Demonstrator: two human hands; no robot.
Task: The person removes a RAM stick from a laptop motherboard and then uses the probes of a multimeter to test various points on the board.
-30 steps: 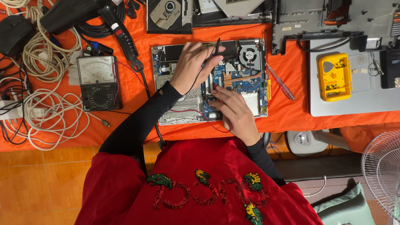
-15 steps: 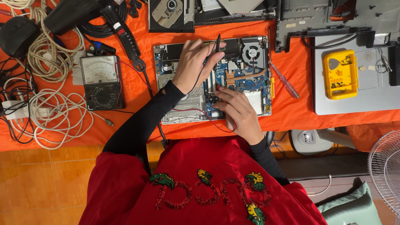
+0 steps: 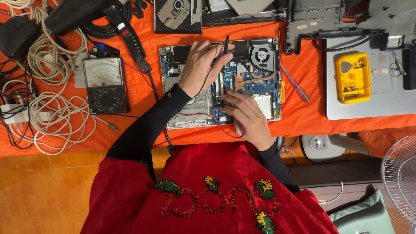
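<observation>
On orange cloth-covered table (image 3: 143,93), left hand (image 3: 200,65) fingers pinching thin black probe (image 3: 223,48), right hand (image 3: 248,116) fingers pressed together on blue laptop circuit board (image 3: 255,84); risk of shorting should the tip slip.

Orange tablecloth (image 3: 143,93); blue circuit board (image 3: 260,86); yellow parts box (image 3: 353,78); probe (image 3: 225,45) apparently black.

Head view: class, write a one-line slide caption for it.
Left hand holds a black probe over an opened laptop board; right hand presses beside it.

Electronics repair bench: multimeter (image 3: 105,84), laptop boards (image 3: 242,82)
</observation>
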